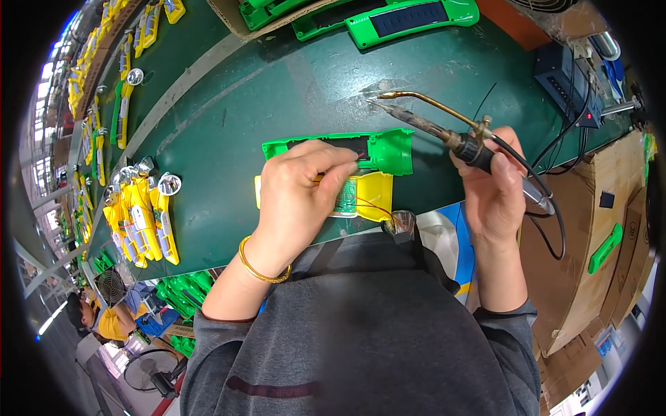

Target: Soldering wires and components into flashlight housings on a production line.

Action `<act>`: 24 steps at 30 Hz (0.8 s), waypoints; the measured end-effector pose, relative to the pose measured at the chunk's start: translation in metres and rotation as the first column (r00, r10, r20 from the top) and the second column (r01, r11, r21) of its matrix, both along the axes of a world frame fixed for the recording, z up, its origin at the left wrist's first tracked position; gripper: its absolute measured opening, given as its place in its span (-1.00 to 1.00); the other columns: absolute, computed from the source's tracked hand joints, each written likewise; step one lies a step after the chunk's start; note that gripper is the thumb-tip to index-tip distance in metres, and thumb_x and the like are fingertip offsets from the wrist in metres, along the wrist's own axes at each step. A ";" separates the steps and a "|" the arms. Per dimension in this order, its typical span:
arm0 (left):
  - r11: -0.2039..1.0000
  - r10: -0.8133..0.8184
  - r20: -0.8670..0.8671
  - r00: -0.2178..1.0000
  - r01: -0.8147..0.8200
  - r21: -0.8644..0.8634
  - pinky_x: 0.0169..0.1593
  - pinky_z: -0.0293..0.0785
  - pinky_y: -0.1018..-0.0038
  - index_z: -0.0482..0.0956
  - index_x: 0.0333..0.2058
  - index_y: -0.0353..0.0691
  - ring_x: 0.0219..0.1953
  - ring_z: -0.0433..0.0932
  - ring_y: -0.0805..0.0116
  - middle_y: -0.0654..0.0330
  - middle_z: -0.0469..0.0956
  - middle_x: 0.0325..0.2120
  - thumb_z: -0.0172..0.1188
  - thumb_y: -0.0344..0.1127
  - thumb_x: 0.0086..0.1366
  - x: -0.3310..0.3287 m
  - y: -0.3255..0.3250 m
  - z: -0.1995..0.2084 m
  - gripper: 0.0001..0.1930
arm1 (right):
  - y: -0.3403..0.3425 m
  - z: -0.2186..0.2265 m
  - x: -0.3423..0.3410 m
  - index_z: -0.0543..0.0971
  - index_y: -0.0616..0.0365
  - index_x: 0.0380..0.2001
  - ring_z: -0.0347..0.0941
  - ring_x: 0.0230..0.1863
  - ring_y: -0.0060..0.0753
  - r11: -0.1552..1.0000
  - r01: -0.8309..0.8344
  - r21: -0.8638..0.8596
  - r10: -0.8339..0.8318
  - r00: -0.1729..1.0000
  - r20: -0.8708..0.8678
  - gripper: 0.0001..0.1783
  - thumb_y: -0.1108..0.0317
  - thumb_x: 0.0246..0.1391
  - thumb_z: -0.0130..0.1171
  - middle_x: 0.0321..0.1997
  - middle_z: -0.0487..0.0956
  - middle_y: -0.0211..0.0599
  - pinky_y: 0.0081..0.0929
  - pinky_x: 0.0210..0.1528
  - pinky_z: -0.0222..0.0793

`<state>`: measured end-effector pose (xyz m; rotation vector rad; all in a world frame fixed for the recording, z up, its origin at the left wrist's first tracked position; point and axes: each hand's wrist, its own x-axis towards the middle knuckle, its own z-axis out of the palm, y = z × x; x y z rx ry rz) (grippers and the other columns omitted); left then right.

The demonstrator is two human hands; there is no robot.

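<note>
My right hand point(494, 187) grips a soldering iron point(466, 147) with a curved brass solder-feed tube fixed along it. Its tip points left, above the bench and beyond the green shell. My left hand point(298, 191) reaches over a green plastic flashlight shell point(393, 151), thumb and fingertips pinched together at its inside. What they hold, if anything, is hidden. Nearer to me lies a yellow flashlight half point(374, 194) with a green circuit board point(345, 200), partly under my left hand. Thin red wires run from the board to a clear reflector lamp head point(401, 222) at the bench edge.
Several yellow flashlight halves with reflectors point(142, 218) are piled at left. More green shells point(413, 22) with dark panels lie at the far side, by a cardboard box point(229, 15). A blue soldering station point(565, 83) with cables stands at right. Another person point(104, 315) sits at far left.
</note>
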<state>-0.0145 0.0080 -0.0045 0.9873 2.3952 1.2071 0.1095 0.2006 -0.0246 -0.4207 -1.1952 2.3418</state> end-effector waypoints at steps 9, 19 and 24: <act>0.965 -0.093 -0.100 0.991 0.065 -0.254 -0.37 0.41 0.39 0.56 -0.45 -0.35 -0.49 0.51 0.16 0.06 0.49 -0.57 0.16 -0.52 0.04 -0.006 0.013 0.012 -0.94 | 0.021 0.014 0.006 0.40 0.28 -0.35 0.45 -0.45 -0.47 0.968 -0.078 0.238 0.054 0.993 0.104 -0.71 0.28 -0.07 0.13 -0.47 0.49 -0.22 -0.57 -0.31 0.39; 0.938 -0.149 -0.203 0.968 0.074 -0.339 -0.39 0.41 0.34 0.58 -0.46 -0.31 -0.49 0.50 0.12 0.05 0.51 -0.54 0.18 -0.52 0.00 -0.009 0.017 0.014 -0.92 | 0.030 0.024 0.000 0.43 0.27 -0.45 0.43 -0.47 -0.57 0.886 -0.291 0.362 0.174 0.930 0.322 -0.86 0.49 -0.16 0.13 -0.50 0.48 -0.30 -0.64 -0.40 0.36; 0.938 -0.117 -0.190 0.975 0.045 -0.345 -0.42 0.40 0.36 0.58 -0.47 -0.29 -0.53 0.50 0.15 0.07 0.51 -0.55 0.19 -0.51 0.00 -0.006 0.016 0.011 -0.93 | 0.035 0.031 -0.010 0.44 0.26 -0.47 0.41 -0.50 -0.59 0.744 -0.436 0.506 0.178 0.859 0.479 -0.88 0.55 -0.18 0.11 -0.51 0.47 -0.33 -0.65 -0.39 0.34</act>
